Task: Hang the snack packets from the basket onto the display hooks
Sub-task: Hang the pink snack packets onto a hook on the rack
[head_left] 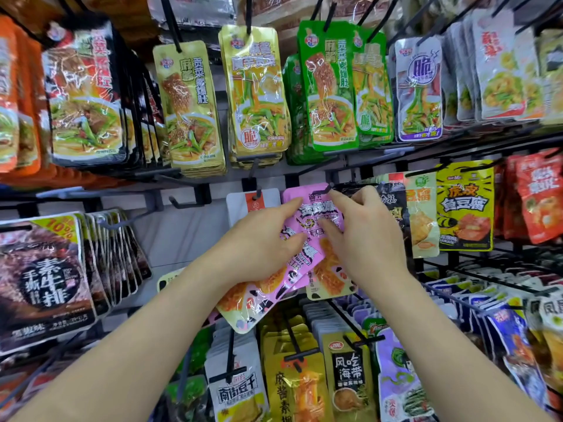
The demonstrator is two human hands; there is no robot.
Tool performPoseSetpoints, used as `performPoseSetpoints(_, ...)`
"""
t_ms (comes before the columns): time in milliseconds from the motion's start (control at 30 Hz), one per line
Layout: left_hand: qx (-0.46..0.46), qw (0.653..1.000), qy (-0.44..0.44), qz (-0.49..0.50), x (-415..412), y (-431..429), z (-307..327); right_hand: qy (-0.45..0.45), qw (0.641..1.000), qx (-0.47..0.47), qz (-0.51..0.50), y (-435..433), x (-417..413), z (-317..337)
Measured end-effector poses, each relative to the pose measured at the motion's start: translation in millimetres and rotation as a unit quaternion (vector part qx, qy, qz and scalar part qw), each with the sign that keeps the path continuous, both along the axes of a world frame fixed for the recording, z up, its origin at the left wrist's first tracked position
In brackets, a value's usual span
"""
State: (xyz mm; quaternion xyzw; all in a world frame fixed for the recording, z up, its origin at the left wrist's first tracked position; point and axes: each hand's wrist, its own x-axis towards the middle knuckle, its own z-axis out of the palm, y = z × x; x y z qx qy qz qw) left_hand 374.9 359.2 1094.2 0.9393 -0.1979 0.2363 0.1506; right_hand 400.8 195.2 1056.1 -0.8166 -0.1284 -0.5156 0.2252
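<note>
Both arms are reaching forward and up to the middle of the rack. The left hand (262, 239) is curling its fingers round a fanned bunch of pink packets (262, 300), with the thumb lying on the front. The right hand (365, 233) is pinching the top pink packet (304, 202) near its corner, and its pointing finger is stretching up to the tip of a black hook (323, 190). The packet's top edge is touching that hook. A white packet (243, 205) is hanging just beside it on the left
</note>
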Motion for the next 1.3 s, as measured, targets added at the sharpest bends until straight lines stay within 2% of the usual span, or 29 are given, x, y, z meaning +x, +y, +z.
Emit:
performPoseSetpoints(67, 0.002, 1.000, 0.002, 0.011, 2.7, -0.3, -3.3, -0.023, 0.999, -0.018, 0.030, 1.5, 2.4, -3.4)
performPoseSetpoints(167, 0.013, 1.000, 0.008, 0.019, 6.5, -0.6, -6.7, -0.004, 0.998, -0.050, 0.049, 2.4, 5.3, -6.5)
performPoseSetpoints(467, 0.003, 1.000, 0.014, 0.015, 7.5, 1.1, -9.8, 0.029, 0.996, -0.083, 0.028, 3.1, 9.6, -7.7)
performPoseSetpoints(667, -0.003, 1.000, 0.015, 0.006, 1.6, 3.5, -12.6, 0.051, 0.993, -0.041, 0.100, 1.4, 10.0, -8.0)
performPoseSetpoints(767, -0.044, 0.999, -0.010, -0.013, -10.9, 8.6, -13.0, 0.034, 0.989, 0.013, 0.143, -4.0, -0.3, -10.4)
performPoseSetpoints(800, -0.062, 0.997, -0.030, -0.017, -17.2, 10.9, -14.5, 0.033, 0.981, 0.070, 0.179, -5.4, -8.4, -11.3)
performPoseSetpoints(833, -0.087, 0.994, -0.057, -0.023, -24.3, 12.7, -16.2, 0.055, 0.958, 0.152, 0.237, -6.6, -18.8, -12.0)
performPoseSetpoints(867, -0.121, 0.988, -0.085, -0.035, -32.0, 14.3, -18.2, 0.099, 0.910, 0.249, 0.316, -7.0, -30.4, -13.7)
performPoseSetpoints(900, -0.162, 0.979, -0.112, -0.053, -38.9, 15.2, -20.2, 0.158, 0.842, 0.331, 0.396, -7.1, -42.8, -15.2)
performPoseSetpoints(933, -0.207, 0.966, -0.134, -0.074, -45.0, 15.1, -21.9, 0.221, 0.777, 0.370, 0.459, -6.0, -54.2, -17.0)
performPoseSetpoints(967, -0.251, 0.952, -0.150, -0.092, -49.0, 14.3, -23.7, 0.279, 0.731, 0.366, 0.503, -4.9, -63.4, -21.2)
performPoseSetpoints(1000, -0.288, 0.937, -0.167, -0.105, -52.0, 12.0, -25.4, 0.322, 0.703, 0.341, 0.535, -1.6, -71.1, -25.8)
performPoseSetpoints(1067, -0.333, 0.911, -0.215, -0.112, -57.0, 4.0, -28.3, 0.353, 0.685, 0.292, 0.566, 8.1, -80.3, -32.8)
performPoseSetpoints(1233, -0.396, 0.874, -0.261, -0.107, -62.2, -9.5, -31.4, 0.308, 0.732, 0.291, 0.533, 19.0, -86.2, -34.1)
performPoseSetpoints(1300, -0.409, 0.869, -0.259, -0.105, -62.8, -8.7, -33.1, 0.304, 0.736, 0.307, 0.521, 19.9, -89.2, -31.2)
